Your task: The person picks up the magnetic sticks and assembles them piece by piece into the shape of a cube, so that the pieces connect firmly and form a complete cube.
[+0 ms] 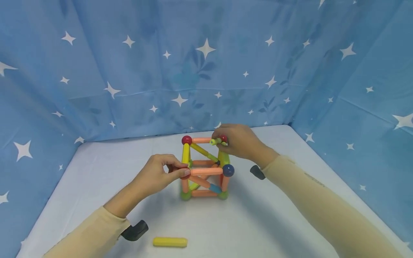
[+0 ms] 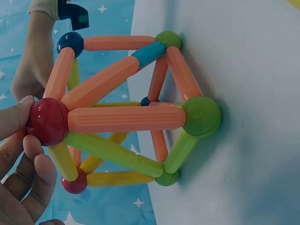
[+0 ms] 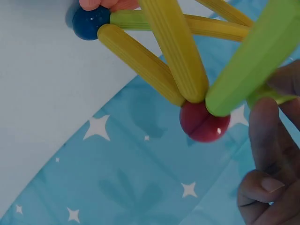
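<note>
A cube-shaped frame [image 1: 204, 171] of orange, yellow and green sticks joined by balls stands on the white table [image 1: 258, 222]. My left hand [image 1: 180, 171] pinches the red ball [image 2: 47, 121] at the frame's near top-left corner, thumb and fingers [image 2: 37, 161] around it. Over the far top-right corner, my right hand [image 1: 222, 141] pinches the end of a green stick [image 3: 262, 61] that meets a second red ball [image 3: 205, 123] there. A dark blue ball [image 1: 228, 170] caps the near top-right corner, and green balls [image 2: 201, 116] sit at the base.
One loose yellow stick [image 1: 170, 242] lies on the table near the front edge, left of centre. Blue star-patterned cloth [image 1: 206, 64] walls in the table at the back and both sides. Black wrist mounts [image 1: 135, 230] show on both forearms.
</note>
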Tool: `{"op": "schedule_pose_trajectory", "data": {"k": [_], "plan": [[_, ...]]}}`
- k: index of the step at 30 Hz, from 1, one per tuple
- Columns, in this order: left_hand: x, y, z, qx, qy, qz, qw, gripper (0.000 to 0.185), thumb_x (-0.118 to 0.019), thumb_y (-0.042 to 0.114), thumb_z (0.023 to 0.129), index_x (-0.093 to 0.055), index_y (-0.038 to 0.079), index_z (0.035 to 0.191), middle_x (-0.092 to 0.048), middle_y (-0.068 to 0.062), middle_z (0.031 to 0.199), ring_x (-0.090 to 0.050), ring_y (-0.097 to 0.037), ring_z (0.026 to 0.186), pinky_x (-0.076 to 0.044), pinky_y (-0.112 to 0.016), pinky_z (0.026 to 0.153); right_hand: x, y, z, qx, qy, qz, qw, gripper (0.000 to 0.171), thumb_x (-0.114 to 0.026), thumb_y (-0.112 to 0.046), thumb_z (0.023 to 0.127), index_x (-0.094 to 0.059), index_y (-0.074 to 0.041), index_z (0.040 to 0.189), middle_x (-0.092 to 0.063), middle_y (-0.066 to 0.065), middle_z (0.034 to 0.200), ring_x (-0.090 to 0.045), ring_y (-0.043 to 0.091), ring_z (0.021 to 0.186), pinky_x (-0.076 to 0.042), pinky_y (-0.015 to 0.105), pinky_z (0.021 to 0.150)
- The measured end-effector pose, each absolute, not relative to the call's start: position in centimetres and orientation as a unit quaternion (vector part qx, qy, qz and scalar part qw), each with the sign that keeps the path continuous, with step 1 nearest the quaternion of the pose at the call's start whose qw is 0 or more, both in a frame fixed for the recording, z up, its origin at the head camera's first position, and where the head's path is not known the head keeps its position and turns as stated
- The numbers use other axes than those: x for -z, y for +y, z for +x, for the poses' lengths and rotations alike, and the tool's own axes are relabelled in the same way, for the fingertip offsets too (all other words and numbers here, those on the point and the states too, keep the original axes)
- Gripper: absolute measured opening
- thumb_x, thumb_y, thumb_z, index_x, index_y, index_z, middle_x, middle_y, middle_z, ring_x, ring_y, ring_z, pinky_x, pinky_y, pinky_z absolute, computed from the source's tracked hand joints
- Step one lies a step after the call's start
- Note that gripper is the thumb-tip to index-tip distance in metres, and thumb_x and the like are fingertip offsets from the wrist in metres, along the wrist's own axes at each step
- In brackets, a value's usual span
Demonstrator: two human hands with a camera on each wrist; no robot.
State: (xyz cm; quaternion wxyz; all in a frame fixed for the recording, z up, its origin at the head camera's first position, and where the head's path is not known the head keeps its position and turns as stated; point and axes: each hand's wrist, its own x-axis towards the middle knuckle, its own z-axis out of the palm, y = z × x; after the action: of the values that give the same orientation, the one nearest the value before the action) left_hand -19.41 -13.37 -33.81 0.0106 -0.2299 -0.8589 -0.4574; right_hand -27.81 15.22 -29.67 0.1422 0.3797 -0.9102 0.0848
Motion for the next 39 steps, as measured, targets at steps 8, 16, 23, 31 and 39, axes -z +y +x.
{"op": "schedule_pose_trajectory", "data": {"k": [8,16,23,31,39], "plan": [[34.0,-13.5,-19.6,0.461,-0.855,-0.238,0.009,0.004,-0.082,0.028,0.088,-0.079,0.026,0.090,-0.066,0.009,0.079,-0.058,-0.017,0.072,-0.046,-0.031,0.061,30.4,14.0,-28.8,-0.079,-0.930,0.352,0.069,0.018,-0.081,-0.015,0.084,-0.077,-0.020,0.101,-0.061,-0.007,0.095,-0.061,0.015,0.084,-0.052,0.029,0.072],[33.9,-13.5,-19.7,0.458,-0.855,-0.242,0.012,0.004,-0.082,0.030,0.088,-0.079,0.028,0.089,-0.066,0.009,0.079,-0.058,-0.018,0.072,-0.046,-0.031,0.060,30.3,13.5,-28.6,-0.055,-0.941,0.327,0.072,0.021,-0.081,-0.010,0.080,-0.076,-0.020,0.098,-0.058,-0.005,0.096,-0.058,0.013,0.083,-0.053,0.032,0.070],[33.9,-13.5,-19.6,0.460,-0.854,-0.242,0.012,0.003,-0.081,0.029,0.088,-0.079,0.027,0.090,-0.066,0.009,0.079,-0.058,-0.017,0.072,-0.046,-0.031,0.060,29.9,13.4,-28.1,-0.077,-0.949,0.303,0.041,0.029,-0.079,-0.021,0.083,-0.074,-0.019,0.112,-0.061,-0.004,0.103,-0.060,0.013,0.088,-0.053,0.035,0.075],[34.1,-13.6,-19.8,0.456,-0.854,-0.250,0.009,0.004,-0.081,0.030,0.089,-0.079,0.027,0.090,-0.066,0.010,0.079,-0.058,-0.017,0.073,-0.046,-0.031,0.061,30.5,12.1,-21.4,-0.166,-0.857,0.446,0.195,0.012,-0.075,-0.026,0.085,-0.067,-0.017,0.087,-0.059,-0.008,0.079,-0.054,0.006,0.062,-0.043,0.021,0.052],[34.0,-13.6,-19.9,0.455,-0.854,-0.252,0.012,0.004,-0.081,0.029,0.089,-0.080,0.026,0.091,-0.067,0.010,0.079,-0.058,-0.017,0.071,-0.045,-0.031,0.060,36.5,8.9,-13.7,-0.028,-0.805,0.586,0.086,0.017,-0.067,-0.041,0.097,-0.071,-0.024,0.099,-0.055,-0.015,0.083,-0.044,-0.005,0.065,-0.030,0.010,0.054]]}}
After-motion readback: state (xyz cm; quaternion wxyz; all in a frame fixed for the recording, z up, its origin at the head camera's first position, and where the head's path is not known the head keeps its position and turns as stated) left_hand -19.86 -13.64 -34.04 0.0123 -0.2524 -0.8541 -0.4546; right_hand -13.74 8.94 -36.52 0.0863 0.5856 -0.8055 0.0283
